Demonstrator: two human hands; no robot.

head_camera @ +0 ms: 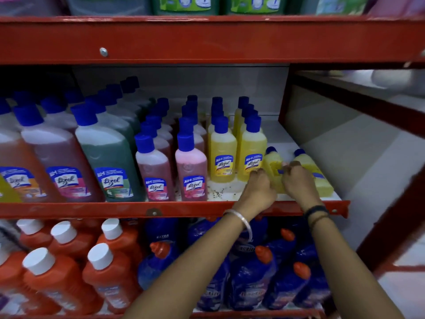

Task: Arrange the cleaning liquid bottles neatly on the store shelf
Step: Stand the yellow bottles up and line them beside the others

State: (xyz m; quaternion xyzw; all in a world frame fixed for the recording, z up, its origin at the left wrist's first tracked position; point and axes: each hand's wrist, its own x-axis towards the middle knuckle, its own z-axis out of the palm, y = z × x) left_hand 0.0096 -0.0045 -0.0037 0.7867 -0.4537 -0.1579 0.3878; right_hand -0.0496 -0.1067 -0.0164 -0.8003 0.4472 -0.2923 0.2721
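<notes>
Right of centre: left hand (pixel 261 187) grips tilted yellow bottle (pixel 273 166), right hand (pixel 299 183) grips second tilted bottle (pixel 315 173), likely standing both into yellow row (pixel 224 155).

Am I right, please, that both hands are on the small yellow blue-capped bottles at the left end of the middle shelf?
Not quite: the head view shows the left hand and right hand on the small yellow blue-capped bottles at the right end of the red metal middle shelf.
</notes>
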